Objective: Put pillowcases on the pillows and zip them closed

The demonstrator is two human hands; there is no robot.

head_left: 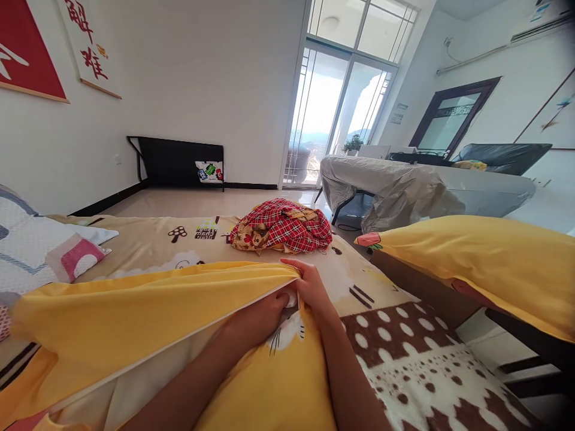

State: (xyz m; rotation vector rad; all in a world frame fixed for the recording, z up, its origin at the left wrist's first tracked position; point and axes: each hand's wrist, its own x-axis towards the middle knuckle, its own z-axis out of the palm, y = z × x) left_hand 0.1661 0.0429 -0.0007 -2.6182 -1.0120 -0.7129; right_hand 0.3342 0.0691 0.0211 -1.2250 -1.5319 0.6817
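A yellow pillowcase (148,305) with a pale inner side spreads across my lap and to the left, its edge drawn up to the middle. My left hand (263,314) reaches inside the opening, fingers closed around a small white cloth bunch (291,297) that shows only in part. Just beside it, my right hand (312,290) pinches the case's top corner, with the index finger stretched along the fabric. Below both forearms lies another yellow portion (274,389) with a white printed patch and dark whisker lines; how it joins the rest is hidden.
Bed with patterned beige sheet (148,230) underneath. Red plaid cloth (287,227) lies bunched ahead. White quilted bedding (31,245) is at left, a brown-and-white blanket (395,341) at right. A yellow pillow (485,251) rests beyond the right edge. Farther back stands a plastic-covered table (404,179).
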